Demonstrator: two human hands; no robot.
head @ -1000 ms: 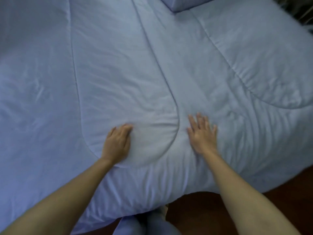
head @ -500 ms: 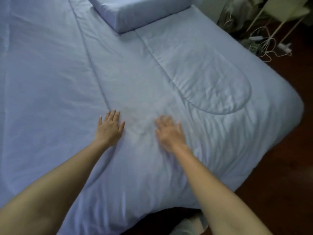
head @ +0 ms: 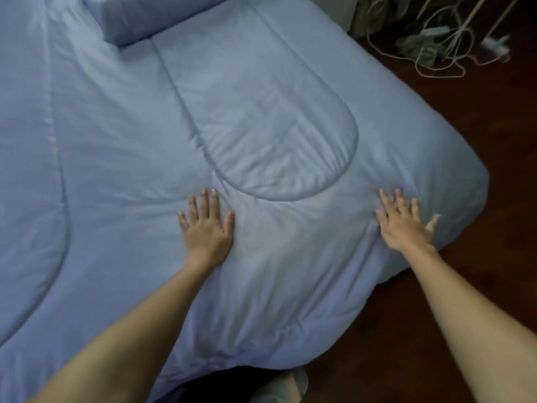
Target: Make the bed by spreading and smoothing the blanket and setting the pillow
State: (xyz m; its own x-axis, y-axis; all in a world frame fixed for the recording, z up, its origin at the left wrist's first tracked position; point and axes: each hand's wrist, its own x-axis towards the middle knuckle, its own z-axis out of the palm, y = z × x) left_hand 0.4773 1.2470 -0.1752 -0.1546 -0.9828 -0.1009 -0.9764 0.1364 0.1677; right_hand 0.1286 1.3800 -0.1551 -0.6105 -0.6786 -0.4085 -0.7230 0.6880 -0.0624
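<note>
A light blue quilted blanket (head: 130,146) covers the whole bed, with curved stitched seams and soft creases. A matching blue pillow (head: 151,16) lies at the top of the bed, partly cut off by the frame edge. My left hand (head: 207,228) rests flat on the blanket, fingers spread, just below the rounded end of an oval seam. My right hand (head: 405,222) presses flat near the bed's right corner, fingers apart. Neither hand holds anything.
Dark wooden floor (head: 479,228) runs along the right side and foot of the bed. White cables (head: 436,53) and a heap of greenish cloth (head: 418,45) lie on the floor at top right. A foot in a pale sock (head: 287,386) shows at the bottom.
The view has swung right and toward the bed's corner. Both hands slid right across the blanket and moved apart; the right hand now lies near the corner.
</note>
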